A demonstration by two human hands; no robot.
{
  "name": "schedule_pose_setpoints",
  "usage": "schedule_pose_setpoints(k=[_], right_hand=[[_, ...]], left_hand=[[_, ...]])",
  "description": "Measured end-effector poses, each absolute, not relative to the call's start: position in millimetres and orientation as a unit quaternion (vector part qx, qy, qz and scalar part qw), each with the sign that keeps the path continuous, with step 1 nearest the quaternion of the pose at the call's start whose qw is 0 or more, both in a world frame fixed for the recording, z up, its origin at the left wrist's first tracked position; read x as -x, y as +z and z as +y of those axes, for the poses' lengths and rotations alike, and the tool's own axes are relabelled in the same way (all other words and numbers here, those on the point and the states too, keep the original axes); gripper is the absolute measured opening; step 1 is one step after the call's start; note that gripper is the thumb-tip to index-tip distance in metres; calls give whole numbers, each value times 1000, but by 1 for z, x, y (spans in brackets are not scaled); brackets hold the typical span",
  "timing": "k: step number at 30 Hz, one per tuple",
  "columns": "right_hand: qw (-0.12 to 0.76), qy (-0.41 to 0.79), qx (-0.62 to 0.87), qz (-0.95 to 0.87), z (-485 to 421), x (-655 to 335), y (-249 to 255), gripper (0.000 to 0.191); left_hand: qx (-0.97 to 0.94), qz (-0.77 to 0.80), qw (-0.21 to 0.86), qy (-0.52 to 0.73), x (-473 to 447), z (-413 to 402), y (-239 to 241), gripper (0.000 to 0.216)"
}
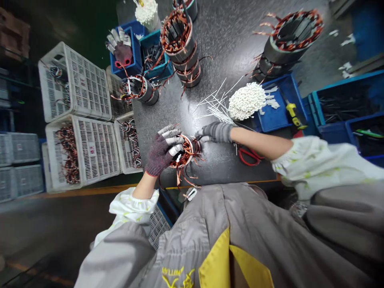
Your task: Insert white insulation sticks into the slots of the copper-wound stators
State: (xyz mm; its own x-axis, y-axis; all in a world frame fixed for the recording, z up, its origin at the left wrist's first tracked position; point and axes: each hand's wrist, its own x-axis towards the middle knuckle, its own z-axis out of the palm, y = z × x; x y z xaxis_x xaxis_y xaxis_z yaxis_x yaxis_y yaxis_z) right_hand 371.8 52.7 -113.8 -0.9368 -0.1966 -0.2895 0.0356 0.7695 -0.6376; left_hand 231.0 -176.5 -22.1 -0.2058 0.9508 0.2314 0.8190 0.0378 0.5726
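Note:
A motor stator (pixel 186 152) with copper windings and loose copper leads stands on the dark worktable (pixel 219 64) in front of me. My left hand (pixel 163 149), in a dark glove with white fingertips, grips the stator's left rim. My right hand (pixel 216 132), in a grey glove, reaches in from the right and pinches at the stator's right edge; what it pinches is too small to make out. Red-handled scissors (pixel 249 157) lie under my right forearm.
Loose white sleeves (pixel 214 105) and a bundle of them (pixel 246 101) lie behind my hands. Stacked stators (pixel 181 46) and another stack (pixel 285 42) stand farther back, one stator (pixel 139 89) at left. Blue bins (pixel 277 108) flank the table; white crates (pixel 81 148) sit on the left.

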Motion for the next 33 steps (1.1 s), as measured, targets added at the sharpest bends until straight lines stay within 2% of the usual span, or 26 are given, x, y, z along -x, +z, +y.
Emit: schedule_pose_setpoints(k=[3,7,9,12,14,16,18,22,25,29,31,33], right_hand=[[121,-437,-42,890,52,-393,-118,39],[102,-439,-84,889,34,-394,-128,35],[87,-482,-120,864,29,-396,-133,35],[-16,-552,-226,802,32,-419,-132,40],[-152,-510,-296,793,43,-447,-124,39],[-279,-400,-356,797,67,-481,-111,38],[-337,-270,-430,793,101,-519,-94,39],[-318,-65,-563,760,149,-605,-71,54],[-272,4,-645,714,133,-661,-78,45],[-105,-12,-674,731,99,-691,-106,39],[-69,-35,-659,748,103,-680,-116,37],[-74,-47,-646,758,120,-660,-120,37]], left_hand=[[-609,721,109,313,-232,-176,-25,23],[-586,745,104,300,-234,-176,-27,28],[-584,748,104,296,-235,-177,-26,28],[-586,742,104,309,-237,-177,-22,27],[-587,735,107,322,-238,-177,-19,24],[-592,730,110,325,-235,-177,-19,21],[-602,719,89,336,-230,-174,-23,23],[-618,700,64,353,-221,-168,-30,34],[-602,719,74,339,-222,-166,-26,43],[-578,747,93,314,-229,-163,-14,47],[-572,755,95,306,-232,-162,-8,49],[-580,756,96,286,-234,-161,-2,54]])
